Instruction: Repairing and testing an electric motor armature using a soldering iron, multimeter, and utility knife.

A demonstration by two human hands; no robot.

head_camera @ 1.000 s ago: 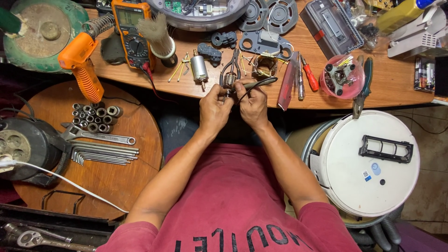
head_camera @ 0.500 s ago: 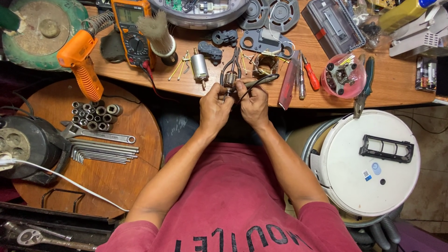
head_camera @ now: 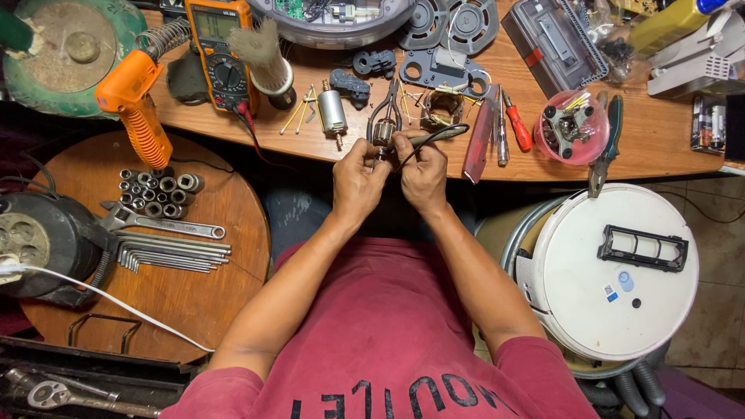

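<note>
1. The left hand pinches a small motor armature over the counter edge, fingers closed around it.
2. The right hand grips a black probe, fingers shut on it.
3. The armature looks light, rigid and metallic, with delicate copper windings; best held by its steel core.

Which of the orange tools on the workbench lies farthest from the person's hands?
The orange glue gun at the bench's left edge. The orange meter sits closer in, and the small orange-handled screwdriver lies just beside the right hand.
</note>
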